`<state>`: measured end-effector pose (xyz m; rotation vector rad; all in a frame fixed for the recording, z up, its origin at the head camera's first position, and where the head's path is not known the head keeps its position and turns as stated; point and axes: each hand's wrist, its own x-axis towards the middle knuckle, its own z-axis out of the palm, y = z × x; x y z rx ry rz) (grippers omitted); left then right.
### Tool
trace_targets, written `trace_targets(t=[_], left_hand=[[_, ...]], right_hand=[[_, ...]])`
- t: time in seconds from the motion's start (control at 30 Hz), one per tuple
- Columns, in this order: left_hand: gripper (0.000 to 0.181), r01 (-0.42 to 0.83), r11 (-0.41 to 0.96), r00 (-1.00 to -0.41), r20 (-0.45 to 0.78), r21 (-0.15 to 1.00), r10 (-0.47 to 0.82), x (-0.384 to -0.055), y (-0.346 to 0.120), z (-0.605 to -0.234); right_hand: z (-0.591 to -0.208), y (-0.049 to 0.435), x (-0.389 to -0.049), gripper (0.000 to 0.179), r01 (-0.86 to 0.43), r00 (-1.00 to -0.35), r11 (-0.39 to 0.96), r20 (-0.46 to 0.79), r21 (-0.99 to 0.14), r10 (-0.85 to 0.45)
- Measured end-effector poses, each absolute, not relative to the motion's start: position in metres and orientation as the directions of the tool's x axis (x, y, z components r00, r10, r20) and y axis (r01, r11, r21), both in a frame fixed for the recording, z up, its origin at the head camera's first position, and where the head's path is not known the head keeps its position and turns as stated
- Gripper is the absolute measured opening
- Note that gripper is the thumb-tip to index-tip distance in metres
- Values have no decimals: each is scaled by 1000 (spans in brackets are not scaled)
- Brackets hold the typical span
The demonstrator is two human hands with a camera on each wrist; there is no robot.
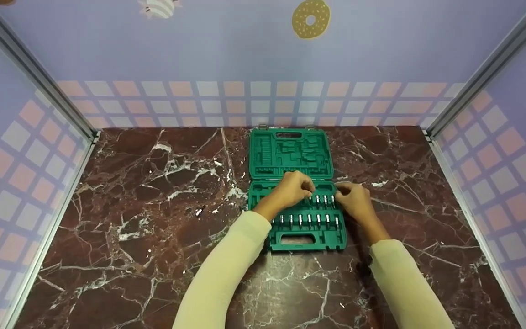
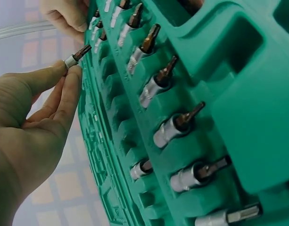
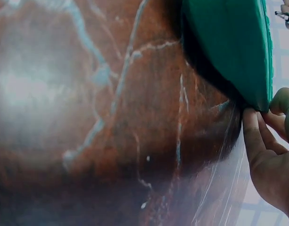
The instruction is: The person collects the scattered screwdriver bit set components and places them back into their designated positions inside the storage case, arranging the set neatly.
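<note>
On the dark red-brown marbled counter (image 1: 121, 274), the step in hand appears to be seating one bit in its storage place, though these views alone cannot settle whether it is going in or coming out. The green moulded-plastic tool case (image 1: 306, 247) lies unfolded flat, its lid (image 1: 290, 155) on the far side and its tray on the near side. Both hands work at the tray. The right hand (image 1: 353, 201) pinches the tray's right edge between thumb and fingers, seemingly to steady it. The left hand (image 1: 292, 189) reaches over the tray from the left, grasping a single piece between thumb and fingertips.

Across the tray run two rows of silver metal bits with darker tips: the front row (image 1: 309, 221), nearer the carrying handle, is well filled, while the rear row (image 1: 325, 201) has a gap of empty slots (image 2: 121, 103). The held silver bit with a dark tip (image 2: 77, 55) is at the left fingertips, just above the rear row and to the left of the right hand; whether it touches the plastic is unclear. The next move probably calls for turning it in line with a free slot and pressing it down while the right hand braces the case.
</note>
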<state>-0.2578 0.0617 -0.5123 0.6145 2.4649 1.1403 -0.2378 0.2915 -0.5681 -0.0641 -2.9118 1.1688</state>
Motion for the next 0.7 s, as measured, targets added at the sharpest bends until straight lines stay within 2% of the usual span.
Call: trace_targets(t=[0.47, 0.7], left_hand=[[10, 363, 687, -841, -96, 630, 532, -256, 79, -525], [8, 344, 719, -855, -114, 604, 506, -254, 81, -527]], right_hand=[[-568, 292, -237, 30, 17, -1000, 719, 1, -695, 25], [-568, 291, -238, 31, 42, -999, 712, -20, -701, 40]])
